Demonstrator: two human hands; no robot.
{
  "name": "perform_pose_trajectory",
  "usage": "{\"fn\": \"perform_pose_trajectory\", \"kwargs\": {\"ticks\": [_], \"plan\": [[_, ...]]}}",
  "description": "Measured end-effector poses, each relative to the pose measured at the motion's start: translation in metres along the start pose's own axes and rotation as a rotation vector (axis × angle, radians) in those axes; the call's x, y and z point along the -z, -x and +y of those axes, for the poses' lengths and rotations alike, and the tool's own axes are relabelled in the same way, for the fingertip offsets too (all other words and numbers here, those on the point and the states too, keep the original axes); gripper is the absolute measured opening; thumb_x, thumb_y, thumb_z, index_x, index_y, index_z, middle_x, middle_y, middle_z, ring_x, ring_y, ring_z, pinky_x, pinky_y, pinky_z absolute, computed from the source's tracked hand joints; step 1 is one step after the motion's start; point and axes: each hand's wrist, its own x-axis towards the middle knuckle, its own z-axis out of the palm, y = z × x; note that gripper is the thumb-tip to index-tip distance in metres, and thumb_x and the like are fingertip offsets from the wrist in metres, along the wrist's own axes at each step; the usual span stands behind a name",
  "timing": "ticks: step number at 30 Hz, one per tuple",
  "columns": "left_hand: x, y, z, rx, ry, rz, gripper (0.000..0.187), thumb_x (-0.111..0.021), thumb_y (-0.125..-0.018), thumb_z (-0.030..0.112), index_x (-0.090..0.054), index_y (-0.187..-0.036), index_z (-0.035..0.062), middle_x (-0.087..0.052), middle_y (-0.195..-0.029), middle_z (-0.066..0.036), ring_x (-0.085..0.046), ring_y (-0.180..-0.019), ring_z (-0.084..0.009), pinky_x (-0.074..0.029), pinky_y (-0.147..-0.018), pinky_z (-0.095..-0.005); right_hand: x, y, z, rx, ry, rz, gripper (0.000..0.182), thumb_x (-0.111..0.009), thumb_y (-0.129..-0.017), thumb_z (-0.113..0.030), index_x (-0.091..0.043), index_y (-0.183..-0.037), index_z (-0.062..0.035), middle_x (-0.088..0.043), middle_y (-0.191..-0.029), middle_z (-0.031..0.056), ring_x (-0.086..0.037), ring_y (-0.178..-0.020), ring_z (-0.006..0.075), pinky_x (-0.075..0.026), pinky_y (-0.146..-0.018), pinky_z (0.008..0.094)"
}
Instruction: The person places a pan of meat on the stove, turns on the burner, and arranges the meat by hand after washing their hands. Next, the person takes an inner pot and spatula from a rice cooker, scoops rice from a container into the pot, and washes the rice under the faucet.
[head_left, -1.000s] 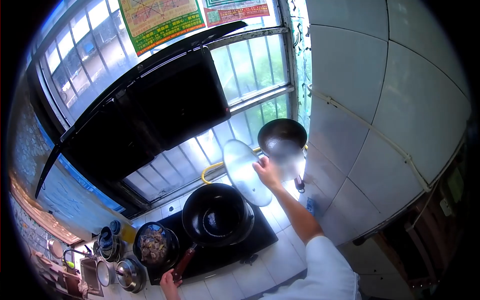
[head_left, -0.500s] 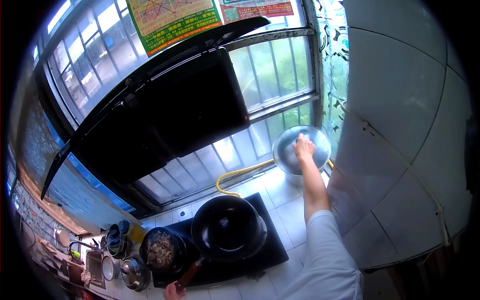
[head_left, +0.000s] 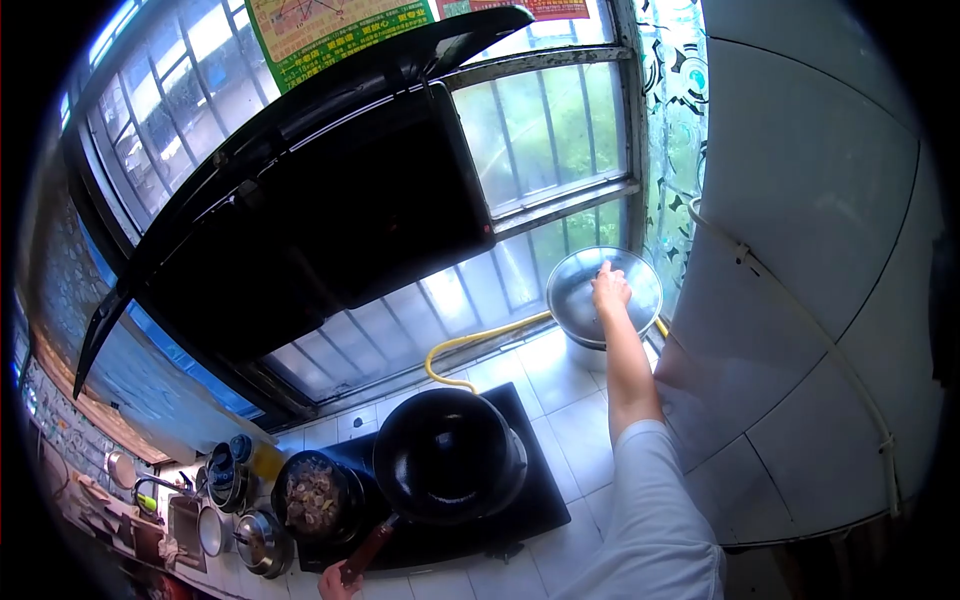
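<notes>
At the lower edge, my left hand (head_left: 338,583) is closed around the brown handle (head_left: 370,550) of a black wok (head_left: 447,455). The wok sits on the right part of the black stove, and its inside looks dark and glossy. My right arm is stretched far forward. My right hand (head_left: 611,291) is on the middle of a round glass lid (head_left: 575,300), its fingers bent over the knob area, which the hand hides. The lid lies over a light-coloured pot (head_left: 588,355) in the far right corner.
A pan of chopped, meat-like pieces (head_left: 313,498) occupies the left of the stove (head_left: 535,480). Left of it stand a lidded steel pot (head_left: 262,545) and a jar of yellow liquid (head_left: 265,460). A black range hood (head_left: 330,220) hangs above; a yellow hose (head_left: 440,350) runs behind.
The lid looks less tilted and sits lower on the pot, with my right hand still on it. The view has shifted slightly. My left hand stays on the wok handle.
</notes>
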Motion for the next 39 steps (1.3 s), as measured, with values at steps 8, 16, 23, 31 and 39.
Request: {"fn": "perform_pose_trajectory", "kwargs": {"ticks": [8, 16, 23, 31, 39], "plan": [[-0.009, 0.019, 0.017, -0.039, -0.034, -0.037, 0.025, -0.046, -0.090, 0.021, -0.056, -0.095, -0.0019, -0.058, -0.085, -0.009, -0.059, -0.067, -0.0154, -0.050, -0.054, -0.0242, 0.016, 0.028, -0.011, -0.059, 0.023, 0.043, 0.030, -0.046, -0.083, -0.011, -0.043, -0.113, -0.0057, -0.052, -0.102, 0.0187, -0.061, -0.087, 0.0319, -0.051, -0.071, 0.0379], [-0.048, 0.054, 0.019, -0.039, -0.201, -0.547, 0.022, -0.058, -0.084, 0.016, -0.053, -0.095, -0.0027, -0.055, -0.066, -0.004, -0.055, -0.056, -0.0112, -0.047, -0.052, -0.0232, 0.080, 0.152, -0.040, 0.274, -0.136, -0.024, 0.035, -0.055, -0.076, -0.018, -0.044, -0.106, -0.0022, -0.051, -0.100, 0.0215, -0.058, -0.087, 0.0381, -0.047, -0.075, 0.0440], [-0.097, 0.080, -0.007, -0.052, -0.105, -0.603, 0.020, -0.058, -0.074, 0.012, -0.051, -0.087, -0.0019, -0.053, -0.057, -0.005, -0.051, -0.046, -0.0111, -0.040, -0.042, -0.0242, 0.124, 0.315, -0.009, 0.380, -0.513, -0.120, 0.025, -0.060, -0.075, -0.016, -0.056, -0.097, -0.0040, -0.058, -0.079, 0.0118, -0.058, -0.070, 0.0277, -0.046, -0.064, 0.0366], [-0.127, 0.109, -0.008, 0.021, 0.041, -0.667, 0.025, -0.056, -0.076, 0.015, -0.047, -0.093, -0.0005, -0.052, -0.060, -0.007, -0.049, -0.045, -0.0116, -0.038, -0.039, -0.0228, 0.147, 0.458, 0.038, 0.191, -0.610, -0.320, 0.021, -0.060, -0.075, -0.015, -0.061, -0.092, -0.0025, -0.061, -0.074, 0.0113, -0.058, -0.062, 0.0228, -0.046, -0.059, 0.0320], [-0.152, 0.114, -0.022, -0.001, -0.031, -0.602, 0.028, -0.057, -0.077, 0.020, -0.049, -0.094, -0.0006, -0.054, -0.065, -0.009, -0.053, -0.050, -0.0140, -0.043, -0.045, -0.0254, 0.135, 0.502, 0.071, 0.192, -0.476, -0.446, 0.023, -0.060, -0.076, -0.019, -0.062, -0.092, -0.0021, -0.062, -0.074, 0.0123, -0.059, -0.063, 0.0231, -0.046, -0.062, 0.0327]]}}
